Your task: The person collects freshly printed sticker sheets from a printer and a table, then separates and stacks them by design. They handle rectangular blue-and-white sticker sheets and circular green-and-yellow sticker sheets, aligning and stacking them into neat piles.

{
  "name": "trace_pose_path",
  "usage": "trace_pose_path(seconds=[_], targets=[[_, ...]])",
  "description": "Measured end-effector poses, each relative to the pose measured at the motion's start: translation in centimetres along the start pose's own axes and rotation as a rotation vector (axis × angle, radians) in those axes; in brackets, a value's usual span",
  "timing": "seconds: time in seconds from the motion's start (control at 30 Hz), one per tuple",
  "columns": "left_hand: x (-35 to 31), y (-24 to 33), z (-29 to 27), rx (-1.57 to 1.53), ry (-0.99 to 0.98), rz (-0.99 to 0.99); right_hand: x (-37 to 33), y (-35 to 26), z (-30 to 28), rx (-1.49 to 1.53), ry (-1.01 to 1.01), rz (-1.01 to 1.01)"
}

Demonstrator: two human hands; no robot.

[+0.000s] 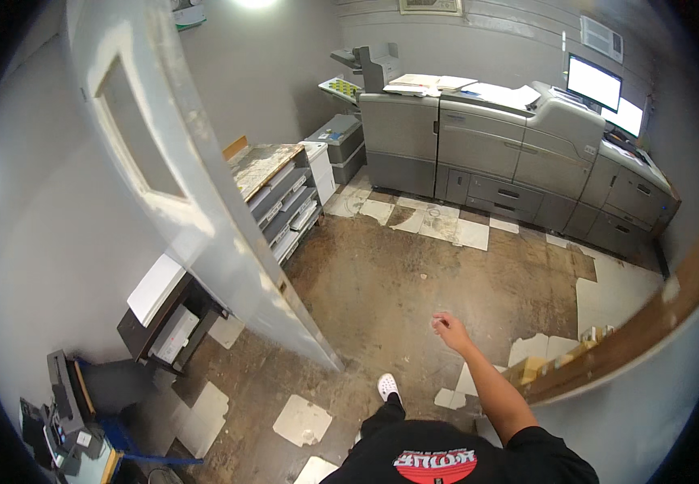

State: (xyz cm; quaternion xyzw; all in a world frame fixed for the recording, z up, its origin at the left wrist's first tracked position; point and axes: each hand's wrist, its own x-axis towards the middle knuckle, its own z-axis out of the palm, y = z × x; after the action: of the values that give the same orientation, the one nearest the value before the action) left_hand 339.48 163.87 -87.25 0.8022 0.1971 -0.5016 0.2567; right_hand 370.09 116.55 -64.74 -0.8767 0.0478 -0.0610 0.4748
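My right hand [449, 331] reaches out ahead of my body over the brown floor, with the bare forearm bent up from a black sleeve. Its fingers are curled together; whether anything small is in them I cannot make out. It touches no furniture. The wooden door frame [632, 323] stands to its right, and a grey door [220, 218] with a window opening is swung inward on the left. My left hand is out of the picture. Below, one foot in a white clog [387, 385] is on the floor of the doorway.
A large grey printing machine [479, 145] lines the far wall, with papers on top and two lit monitors [594, 83] at its right. Behind the door stands a shelf unit [285, 202] of paper stacks. A small dark table [160, 319] is at left. Worn floor tiles [302, 419] lie in patches.
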Motion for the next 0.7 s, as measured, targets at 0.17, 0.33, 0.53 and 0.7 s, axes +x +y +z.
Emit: trace_pose_path(seconds=[0.17, 0.33, 0.53, 0.7], targets=[[11.6, 21.7, -20.0, -0.017, 0.051, 0.105, 11.6, 6.8, -0.5, -0.384, -0.198, 0.205], [18.8, 54.1, -49.3, -0.337, 0.285, 0.466, 14.5, 15.4, -6.3, -0.46, -0.675, 1.35], [26.7, 84.3, -76.7, -0.539, 0.474, 0.952, 39.5, 18.1, -5.4, -0.171, -0.276, 1.411], [41.4, 87.7, -82.0, -0.376, 0.331, 0.594, 71.4, 20.3, -5.0, -0.161, -0.341, 1.178]])
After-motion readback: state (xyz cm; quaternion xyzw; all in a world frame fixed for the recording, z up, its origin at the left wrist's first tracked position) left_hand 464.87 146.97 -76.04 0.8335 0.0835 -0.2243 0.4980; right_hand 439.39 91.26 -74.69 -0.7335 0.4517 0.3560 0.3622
